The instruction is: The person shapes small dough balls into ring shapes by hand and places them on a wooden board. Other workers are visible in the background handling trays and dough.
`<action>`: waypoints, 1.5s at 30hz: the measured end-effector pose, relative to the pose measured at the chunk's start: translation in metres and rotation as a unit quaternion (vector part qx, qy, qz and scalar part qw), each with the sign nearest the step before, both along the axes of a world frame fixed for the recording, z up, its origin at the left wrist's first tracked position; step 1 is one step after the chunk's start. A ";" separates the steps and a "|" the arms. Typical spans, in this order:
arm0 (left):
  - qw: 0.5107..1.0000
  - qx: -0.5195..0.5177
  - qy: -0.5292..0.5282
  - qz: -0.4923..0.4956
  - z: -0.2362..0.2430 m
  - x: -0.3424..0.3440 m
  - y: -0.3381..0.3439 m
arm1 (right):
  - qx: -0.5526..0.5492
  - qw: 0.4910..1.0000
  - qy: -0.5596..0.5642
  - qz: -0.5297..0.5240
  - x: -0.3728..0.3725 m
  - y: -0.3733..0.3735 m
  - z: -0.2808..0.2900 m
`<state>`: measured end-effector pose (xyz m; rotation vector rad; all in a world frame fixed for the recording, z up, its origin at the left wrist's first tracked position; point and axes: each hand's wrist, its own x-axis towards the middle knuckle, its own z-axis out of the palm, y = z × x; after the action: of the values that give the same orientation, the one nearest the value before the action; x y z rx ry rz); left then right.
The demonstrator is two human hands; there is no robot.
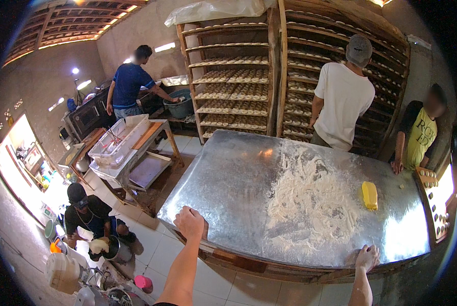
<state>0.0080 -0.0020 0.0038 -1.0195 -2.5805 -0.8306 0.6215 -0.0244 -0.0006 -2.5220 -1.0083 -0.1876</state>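
Note:
A large metal-topped table (pixel 238 178) stands before me. My left hand (pixel 189 223) is at its near left corner, fingers curled closed over the edge. Along the near edge further right, my right hand (pixel 367 257) is also closed, its bent fingers at the rim. Loose flour (pixel 310 204) is spread over the middle and right of the metal, between and beyond my hands. A yellow block (pixel 369 196) lies on the right part of the table, apart from my right hand. The undersides of both hands are hidden.
Tall racks (pixel 233 92) of trayed dough pieces line the back, where a person in white (pixel 343 97) stands. Another person (pixel 417 130) touches the table's right end, beside a tray (pixel 432 204). Someone crouches (pixel 93 219) at lower left near buckets; a side table (pixel 121 148) holds a white bin.

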 end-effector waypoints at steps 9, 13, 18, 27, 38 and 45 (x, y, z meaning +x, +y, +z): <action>1.000 -0.001 0.003 0.002 0.000 0.000 0.000 | -0.010 1.000 0.002 -0.002 0.000 0.000 0.002; 1.000 0.000 0.003 0.003 -0.001 -0.001 0.001 | -0.006 1.000 0.000 -0.001 0.000 0.000 0.002; 1.000 -0.002 0.014 0.005 -0.002 -0.001 0.001 | -0.010 1.000 0.004 -0.002 0.000 0.000 0.002; 1.000 0.013 0.003 -0.004 -0.002 -0.001 -0.001 | 0.010 0.999 -0.031 0.001 0.002 0.001 -0.006; 1.000 -0.005 -0.026 0.004 0.001 -0.001 0.000 | 0.026 0.999 -0.045 0.006 0.007 0.001 -0.014; 0.987 0.102 0.070 0.102 -0.013 -0.001 0.004 | 0.009 0.999 -0.032 0.002 0.003 0.000 -0.006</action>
<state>0.0072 0.0021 -0.0097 -0.7144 -2.3745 -0.9116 0.6240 -0.0247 -0.0069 -2.5130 -1.0310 -0.2772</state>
